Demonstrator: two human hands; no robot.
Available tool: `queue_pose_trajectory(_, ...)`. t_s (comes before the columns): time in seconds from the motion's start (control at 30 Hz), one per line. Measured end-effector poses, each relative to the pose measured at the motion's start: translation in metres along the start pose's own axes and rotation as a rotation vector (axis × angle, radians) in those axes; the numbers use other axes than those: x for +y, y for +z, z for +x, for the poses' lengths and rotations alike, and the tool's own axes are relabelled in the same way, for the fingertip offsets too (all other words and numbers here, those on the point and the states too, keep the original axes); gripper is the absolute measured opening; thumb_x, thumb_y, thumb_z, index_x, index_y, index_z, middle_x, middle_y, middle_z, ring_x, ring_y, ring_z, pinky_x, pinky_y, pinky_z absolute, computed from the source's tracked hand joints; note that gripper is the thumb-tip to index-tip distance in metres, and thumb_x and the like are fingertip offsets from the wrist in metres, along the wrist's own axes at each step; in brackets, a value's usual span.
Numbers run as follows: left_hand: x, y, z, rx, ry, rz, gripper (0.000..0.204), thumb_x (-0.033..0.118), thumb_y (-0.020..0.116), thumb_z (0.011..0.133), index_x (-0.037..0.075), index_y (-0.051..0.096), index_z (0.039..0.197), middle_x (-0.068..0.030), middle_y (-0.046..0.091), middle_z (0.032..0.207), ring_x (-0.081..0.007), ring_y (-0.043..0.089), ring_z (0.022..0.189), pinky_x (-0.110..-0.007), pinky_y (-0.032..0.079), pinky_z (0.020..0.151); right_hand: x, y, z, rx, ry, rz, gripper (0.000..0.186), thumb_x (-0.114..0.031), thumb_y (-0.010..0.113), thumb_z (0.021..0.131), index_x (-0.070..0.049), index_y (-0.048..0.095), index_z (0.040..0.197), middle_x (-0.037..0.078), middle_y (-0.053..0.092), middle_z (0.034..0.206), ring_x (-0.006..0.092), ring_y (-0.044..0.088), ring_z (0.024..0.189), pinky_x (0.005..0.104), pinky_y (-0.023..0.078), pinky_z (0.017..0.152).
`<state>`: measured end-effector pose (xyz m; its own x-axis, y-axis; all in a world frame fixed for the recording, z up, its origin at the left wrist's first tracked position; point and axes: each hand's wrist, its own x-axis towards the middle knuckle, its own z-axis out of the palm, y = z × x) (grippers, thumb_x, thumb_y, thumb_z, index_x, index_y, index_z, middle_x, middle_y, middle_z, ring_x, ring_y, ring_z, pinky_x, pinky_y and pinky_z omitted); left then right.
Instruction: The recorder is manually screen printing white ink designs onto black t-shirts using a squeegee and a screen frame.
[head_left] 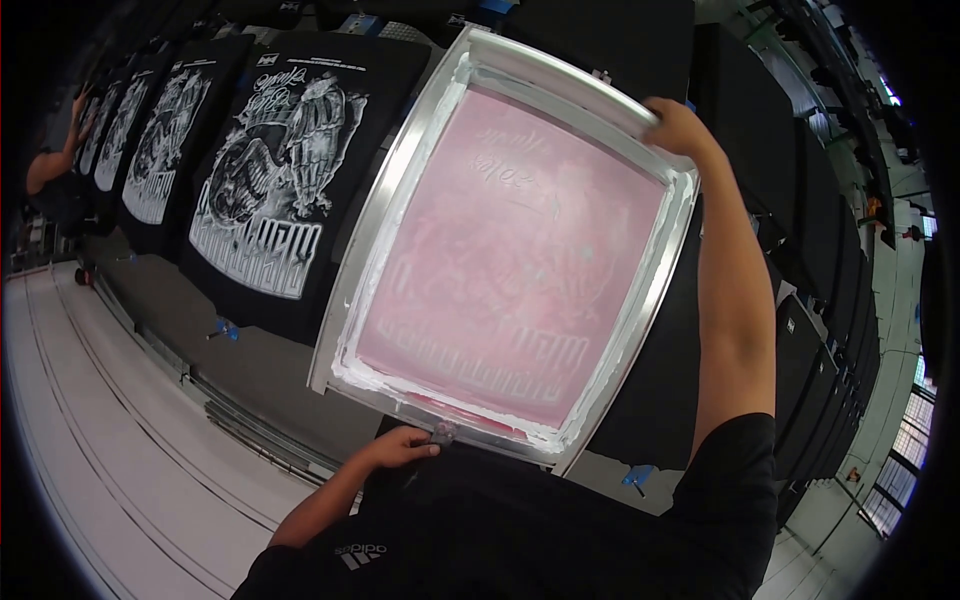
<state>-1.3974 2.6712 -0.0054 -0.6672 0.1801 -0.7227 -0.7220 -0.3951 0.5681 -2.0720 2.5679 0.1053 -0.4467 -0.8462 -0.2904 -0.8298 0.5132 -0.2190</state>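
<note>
A large screen-printing frame [385,205] with a metal rim and pink mesh [500,260] lies tilted in front of me. Faint lettering and artwork show through the mesh, and white ink or tape streaks line its inner edges. At the far right corner, my right hand [680,130] is closed over the rim, its fingertips partly hidden. My left hand [402,447] is closed at the near edge, its thumb beside a small grey clamp [443,432]. The frame covers whatever lies beneath it.
Left of the frame, black shirts [275,165] with white skeletal prints lie on a row of pallets. More black shirts or pallets [810,370] stand to the right. Another person's raised arm [65,150] is at the far left. A metal rail [270,435] runs along the near-left floor.
</note>
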Motion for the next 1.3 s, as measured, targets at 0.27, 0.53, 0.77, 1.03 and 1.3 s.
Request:
queue_pose_trajectory(0.27, -0.009, 0.011, -0.001, 0.132, 0.229, 0.289, 0.03, 0.027, 0.066, 0.094, -0.001, 0.064, 0.084, -0.0027, 0.052, 0.063, -0.0084, 0.046, 0.063, -0.032, 0.041, 0.058, -0.057, 0.039, -0.031, 0.123, -0.002, -0.086, 0.053, -0.011, 0.058, 0.07, -0.013, 0.067, 0.122, 0.019, 0.068, 0.114, 0.0376, 0.063, 0.109, 0.0417, 0.049, 0.097)
queue_pose_trajectory(0.53, 0.004, 0.005, 0.011, 0.115, 0.203, 0.277, 0.024, 0.021, 0.062, 0.094, -0.001, 0.072, 0.095, 0.0011, 0.058, 0.066, -0.0062, 0.051, 0.062, -0.027, 0.042, 0.056, -0.184, 0.111, -0.26, -0.007, 0.041, -0.008, 0.042, -0.001, 0.058, 0.069, -0.007, 0.069, 0.109, 0.015, 0.071, 0.105, 0.0367, 0.063, 0.102, 0.0426, 0.049, 0.09)
queue_pose_trajectory(0.77, 0.036, 0.029, -0.003, 0.229, -0.009, 0.415, 0.027, 0.024, 0.063, 0.093, 0.001, 0.07, 0.107, -0.0103, 0.068, 0.086, -0.0185, 0.063, 0.082, -0.033, 0.049, 0.073, -0.276, 0.201, -0.442, 0.175, -0.017, 0.15, 0.033, 0.005, 0.056, 0.067, -0.006, 0.061, 0.098, 0.011, 0.061, 0.085, 0.0324, 0.058, 0.085, 0.0438, 0.046, 0.075)
queue_pose_trajectory(1.03, 0.022, 0.038, -0.013, 0.439, -0.018, 0.618, 0.045, 0.034, 0.066, 0.088, 0.004, 0.063, 0.122, -0.0212, 0.065, 0.119, -0.0362, 0.061, 0.114, -0.041, 0.049, 0.093, -0.283, 0.202, -0.459, 0.183, -0.061, 0.202, 0.034, -0.001, 0.062, 0.067, -0.003, 0.062, 0.101, 0.01, 0.064, 0.089, 0.0302, 0.059, 0.089, 0.0388, 0.047, 0.078)
queue_pose_trajectory(1.3, 0.009, -0.042, -0.067, 0.952, 0.466, 0.523, 0.021, 0.022, 0.07, 0.088, 0.002, 0.072, 0.091, -0.0113, 0.07, 0.077, -0.0148, 0.066, 0.074, -0.031, 0.052, 0.066, -0.162, 0.15, -0.487, 0.09, 0.271, 0.246, 0.03, -0.018, 0.078, 0.071, -0.006, 0.072, 0.099, 0.01, 0.068, 0.093, 0.0268, 0.061, 0.1, 0.0527, 0.037, 0.104)
